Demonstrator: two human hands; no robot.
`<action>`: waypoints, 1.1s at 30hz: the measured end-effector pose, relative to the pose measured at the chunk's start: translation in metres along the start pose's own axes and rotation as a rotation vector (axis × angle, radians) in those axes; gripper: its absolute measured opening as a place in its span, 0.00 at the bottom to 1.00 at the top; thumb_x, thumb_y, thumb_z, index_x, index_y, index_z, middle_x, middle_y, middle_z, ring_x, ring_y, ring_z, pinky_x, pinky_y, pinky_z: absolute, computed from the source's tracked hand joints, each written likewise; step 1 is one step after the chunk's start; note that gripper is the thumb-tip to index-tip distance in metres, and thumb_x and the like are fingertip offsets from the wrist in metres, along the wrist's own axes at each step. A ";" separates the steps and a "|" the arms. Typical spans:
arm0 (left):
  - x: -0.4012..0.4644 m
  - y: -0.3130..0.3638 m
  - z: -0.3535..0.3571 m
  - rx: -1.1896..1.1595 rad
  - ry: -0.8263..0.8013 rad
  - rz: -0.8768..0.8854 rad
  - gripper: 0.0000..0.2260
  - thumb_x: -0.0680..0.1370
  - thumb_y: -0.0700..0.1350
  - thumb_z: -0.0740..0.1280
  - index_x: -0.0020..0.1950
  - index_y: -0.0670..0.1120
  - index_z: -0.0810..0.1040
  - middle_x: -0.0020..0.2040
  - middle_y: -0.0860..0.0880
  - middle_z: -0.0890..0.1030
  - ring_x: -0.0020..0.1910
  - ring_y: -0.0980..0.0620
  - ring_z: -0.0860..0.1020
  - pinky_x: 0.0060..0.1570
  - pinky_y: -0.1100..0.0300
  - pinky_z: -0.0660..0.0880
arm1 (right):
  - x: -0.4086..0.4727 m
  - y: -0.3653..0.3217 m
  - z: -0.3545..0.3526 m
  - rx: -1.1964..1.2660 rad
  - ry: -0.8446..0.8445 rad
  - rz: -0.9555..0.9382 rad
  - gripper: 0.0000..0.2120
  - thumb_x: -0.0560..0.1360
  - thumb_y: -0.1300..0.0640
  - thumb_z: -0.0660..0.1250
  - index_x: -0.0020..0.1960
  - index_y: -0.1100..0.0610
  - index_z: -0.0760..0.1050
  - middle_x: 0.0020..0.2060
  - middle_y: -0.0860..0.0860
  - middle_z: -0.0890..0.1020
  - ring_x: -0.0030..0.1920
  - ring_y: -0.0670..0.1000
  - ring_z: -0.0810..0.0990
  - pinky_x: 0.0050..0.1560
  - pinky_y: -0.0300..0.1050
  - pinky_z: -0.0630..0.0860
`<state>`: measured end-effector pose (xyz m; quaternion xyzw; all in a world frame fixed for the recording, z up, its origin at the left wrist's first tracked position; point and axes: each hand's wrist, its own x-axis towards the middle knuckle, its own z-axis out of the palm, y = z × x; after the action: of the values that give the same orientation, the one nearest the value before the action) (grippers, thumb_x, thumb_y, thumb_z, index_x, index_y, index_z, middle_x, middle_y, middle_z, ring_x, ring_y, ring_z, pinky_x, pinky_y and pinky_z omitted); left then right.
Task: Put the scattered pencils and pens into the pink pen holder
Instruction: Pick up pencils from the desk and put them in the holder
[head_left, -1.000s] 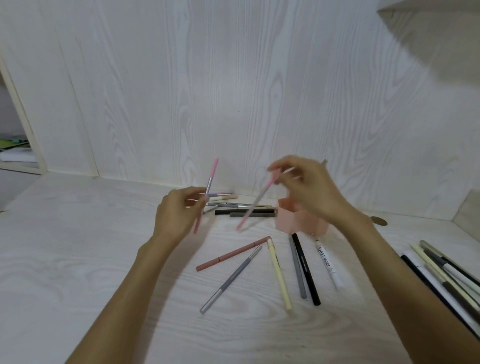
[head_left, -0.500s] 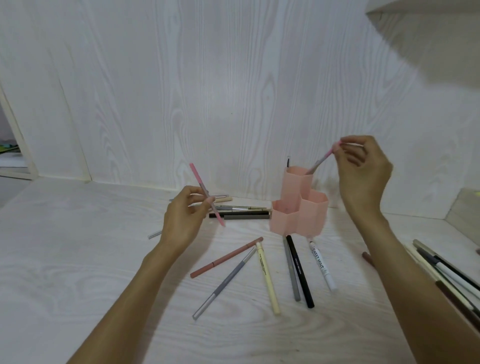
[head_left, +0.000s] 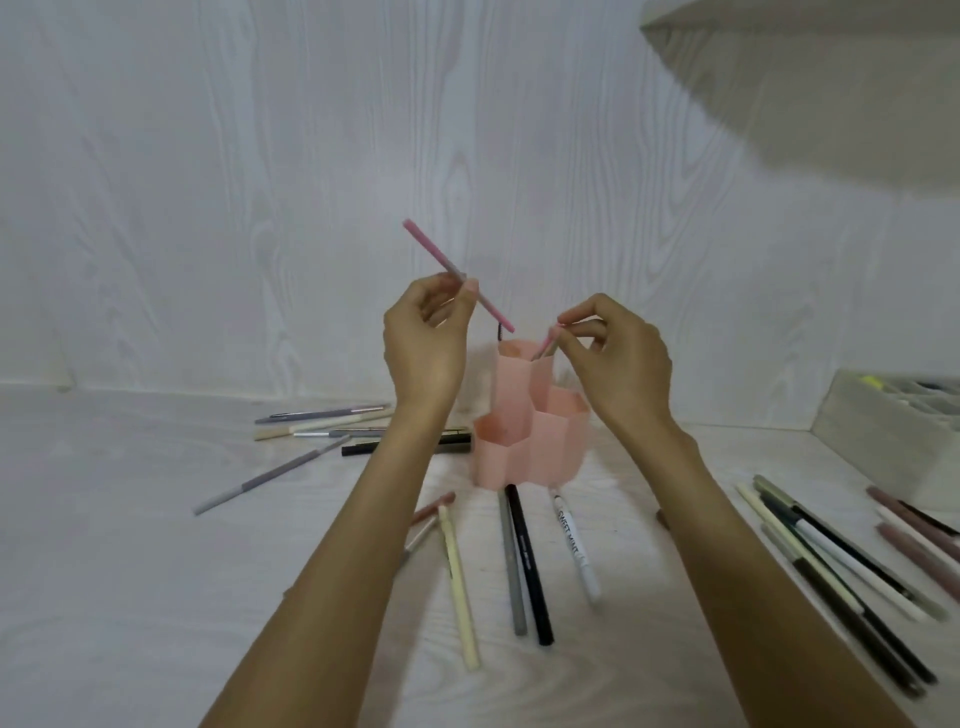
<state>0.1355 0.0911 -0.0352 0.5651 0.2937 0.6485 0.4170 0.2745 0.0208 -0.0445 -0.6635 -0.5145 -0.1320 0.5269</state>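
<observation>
Here each hand (head_left: 423, 345) (head_left: 621, 364) pinches a pen above the pink pen holder (head_left: 530, 441).

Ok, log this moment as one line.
left hand: holds pink pen above pink pen holder | right hand: lowering second pen into tallest cell | many pens on desk

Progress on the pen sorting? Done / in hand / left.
Done: little. One dark spiral-tipped item stands in the holder's tall back cell. In hand: the right hand is lowering a pink pen into that cell; the left hand holds a second pink pen above it. Left: most, with pens on the desk in front, left and right.
</observation>
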 end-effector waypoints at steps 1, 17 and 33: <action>0.000 -0.004 0.006 0.028 0.008 0.004 0.05 0.75 0.49 0.70 0.49 0.52 0.80 0.45 0.57 0.83 0.45 0.63 0.80 0.58 0.55 0.77 | 0.000 0.002 0.002 -0.029 -0.013 -0.019 0.02 0.74 0.51 0.68 0.43 0.48 0.75 0.39 0.41 0.83 0.40 0.42 0.74 0.37 0.41 0.67; 0.001 -0.039 0.008 0.753 -0.343 0.217 0.10 0.75 0.59 0.66 0.50 0.57 0.83 0.52 0.60 0.80 0.49 0.61 0.73 0.35 0.64 0.62 | 0.012 0.011 -0.009 -0.236 -0.161 -0.031 0.09 0.77 0.55 0.63 0.51 0.45 0.80 0.45 0.44 0.79 0.49 0.42 0.67 0.46 0.41 0.64; -0.001 -0.020 -0.034 0.717 -0.440 0.137 0.11 0.75 0.56 0.68 0.56 0.57 0.79 0.58 0.60 0.78 0.52 0.59 0.76 0.46 0.61 0.68 | 0.003 -0.010 -0.041 -0.155 -0.377 0.023 0.08 0.75 0.53 0.65 0.49 0.44 0.81 0.39 0.41 0.79 0.38 0.42 0.75 0.40 0.41 0.70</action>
<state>0.1068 0.1024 -0.0590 0.8176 0.3664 0.3952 0.2028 0.2826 -0.0124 -0.0199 -0.7210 -0.5846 -0.0388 0.3701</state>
